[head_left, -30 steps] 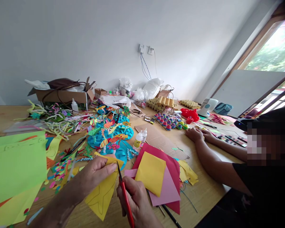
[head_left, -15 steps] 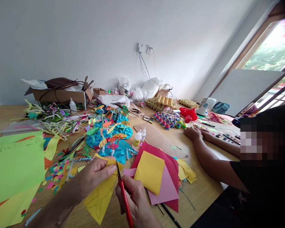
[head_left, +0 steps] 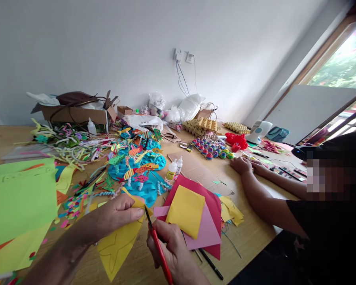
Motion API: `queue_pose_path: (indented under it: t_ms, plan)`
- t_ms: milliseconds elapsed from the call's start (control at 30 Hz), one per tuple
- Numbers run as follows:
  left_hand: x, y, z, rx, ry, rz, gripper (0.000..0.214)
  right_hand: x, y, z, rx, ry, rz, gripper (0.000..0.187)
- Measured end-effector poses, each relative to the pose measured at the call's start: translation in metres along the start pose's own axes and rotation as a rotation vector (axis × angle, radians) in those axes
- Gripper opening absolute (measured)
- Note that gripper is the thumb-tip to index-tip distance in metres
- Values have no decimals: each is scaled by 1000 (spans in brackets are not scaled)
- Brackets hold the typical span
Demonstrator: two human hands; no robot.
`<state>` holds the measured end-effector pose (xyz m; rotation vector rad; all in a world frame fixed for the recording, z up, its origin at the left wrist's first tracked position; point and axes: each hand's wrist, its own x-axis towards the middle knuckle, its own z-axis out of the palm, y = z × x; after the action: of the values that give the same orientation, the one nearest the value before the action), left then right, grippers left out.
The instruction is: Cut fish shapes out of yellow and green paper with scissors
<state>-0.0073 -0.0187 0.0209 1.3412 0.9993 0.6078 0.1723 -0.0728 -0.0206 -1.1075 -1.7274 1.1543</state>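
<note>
My left hand (head_left: 123, 215) pinches a yellow sheet of paper (head_left: 118, 247) that hangs below it. A drawn outline shows on the sheet's lower part. My right hand (head_left: 173, 247) is closed around a pair of red-handled scissors (head_left: 161, 253). Their dark blades meet the paper's right edge, just beside my left fingertips. To the right of my hands lies a stack of a square yellow sheet (head_left: 186, 209), a pink sheet (head_left: 207, 229) and a red sheet (head_left: 210, 194). Beyond them stands a blue base (head_left: 146, 190) with colourful paper fish on it.
Two glue bottles (head_left: 171, 170) stand behind the stack. Green paper sheets (head_left: 17, 213) lie at the left, near scattered pipe cleaners (head_left: 59, 138). Egg cartons (head_left: 203, 126) are at the back. A co-worker's forearms (head_left: 261, 198) rest on the table at the right.
The hanging yellow paper has swung slightly leftward in my left hand. The scissors stay at its edge, and my right hand has shifted a little right. The view has moved slightly.
</note>
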Motion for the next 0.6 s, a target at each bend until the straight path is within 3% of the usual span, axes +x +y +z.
queue_pose_path:
  t_ms: [333,600]
  plan:
    - [0,4,5,-92,-218,-106,23,-7,-1,-10,-38,-69,47,32]
    - [1,9,9,-43,-202,-165,16,-10,-2,-22,-163,-131,49,33]
